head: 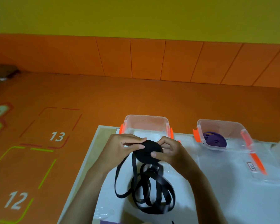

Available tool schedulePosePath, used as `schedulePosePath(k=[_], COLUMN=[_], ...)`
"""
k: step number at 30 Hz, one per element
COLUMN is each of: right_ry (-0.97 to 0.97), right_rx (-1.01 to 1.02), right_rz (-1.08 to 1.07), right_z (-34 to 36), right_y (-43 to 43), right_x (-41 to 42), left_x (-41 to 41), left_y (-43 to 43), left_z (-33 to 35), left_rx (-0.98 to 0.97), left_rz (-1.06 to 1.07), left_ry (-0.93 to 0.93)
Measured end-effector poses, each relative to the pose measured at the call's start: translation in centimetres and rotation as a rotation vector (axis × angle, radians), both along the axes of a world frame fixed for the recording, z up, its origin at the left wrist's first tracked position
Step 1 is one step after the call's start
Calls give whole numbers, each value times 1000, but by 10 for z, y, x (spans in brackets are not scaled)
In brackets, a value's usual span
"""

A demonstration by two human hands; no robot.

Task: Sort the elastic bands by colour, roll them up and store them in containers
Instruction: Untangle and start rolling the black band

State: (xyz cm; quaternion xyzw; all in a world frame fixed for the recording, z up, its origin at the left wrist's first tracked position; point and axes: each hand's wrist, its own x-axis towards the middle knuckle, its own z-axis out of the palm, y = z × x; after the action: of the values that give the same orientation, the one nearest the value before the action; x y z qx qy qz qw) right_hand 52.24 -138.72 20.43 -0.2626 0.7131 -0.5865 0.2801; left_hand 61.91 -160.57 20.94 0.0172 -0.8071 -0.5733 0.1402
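Observation:
A black elastic band is partly wound into a flat roll point(149, 148), held above the table between both hands. My left hand point(121, 148) pinches the roll's upper left edge. My right hand point(168, 153) grips its right side, thumb across the front. The band's unrolled length point(148, 189) hangs down and lies in loose loops on the white table cover. Behind the roll stands a clear container with orange clips point(146, 122), nothing visible inside. To the right, a second clear container point(223, 136) holds rolled purple bands point(214, 141).
The table point(87, 167) has a pale edge at the left; beyond it is orange floor with numbered squares. A container lid with an orange clip point(257, 164) lies at the right. A purple item point(110, 221) shows at the bottom edge. An orange padded wall runs behind.

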Motion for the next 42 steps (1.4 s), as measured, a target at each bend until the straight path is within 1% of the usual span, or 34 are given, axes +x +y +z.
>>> schedulePosePath(k=[2, 4, 6, 9, 11, 14, 18, 21, 23, 25, 27, 30, 33, 36, 37, 39, 42], right_ry=[10, 11, -14, -86, -81, -83, -81, -117, -170, -189, -102, 121, 177, 286, 316, 349, 289], right_rx=[37, 8, -54, -138, -126, -124, -164, -206, -275, -292, -204, -65, -119, -47, -28, -36, -131], right_rz=[34, -29, -107, -162, -131, -65, -159, -222, -226, -196, -161, -114, -81, -3, 6, -34, -165], right_z=[1, 1, 0, -2, -3, -4, -5, -12, -14, -13, -9, -4, -5, -6, -7, -8, -11], right_y=[0, -1, -1, 1, 3, 3, -5, -6, -7, -8, -6, 1, -3, -11, -11, -8, -7], right_x=[0, 1, 2, 0, -3, -5, -6, -8, -9, -10, -14, -24, -24, -24, -26, -27, -23], left_x=[0, -1, -4, -6, -8, -12, -15, -14, -12, -10, -11, -15, -19, -22, -23, -22, -21], left_y=[0, 4, 8, 9, 7, 4, 5, 2, -2, -8, -12, -16, -15, -10, -7, -2, 0], left_z=[0, 0, 2, 5, 6, 6, 1, -4, -7, -7, -7, -6, -1, 2, 1, -1, -4], left_rx=[-56, -56, 16, 142, 175, 175, 175, 161, 143, 127, 75, -19, -166, -255, -245, -151, 11], left_rz=[6, 45, 73, 37, -2, -18, 43, 27, 18, 23, 16, 5, -31, -80, -81, -23, 82], left_ry=[-9, 13, 47, 80, 45, -25, -53, -103, -141, -156, -160, -193, -247, -270, -264, -195, -77])
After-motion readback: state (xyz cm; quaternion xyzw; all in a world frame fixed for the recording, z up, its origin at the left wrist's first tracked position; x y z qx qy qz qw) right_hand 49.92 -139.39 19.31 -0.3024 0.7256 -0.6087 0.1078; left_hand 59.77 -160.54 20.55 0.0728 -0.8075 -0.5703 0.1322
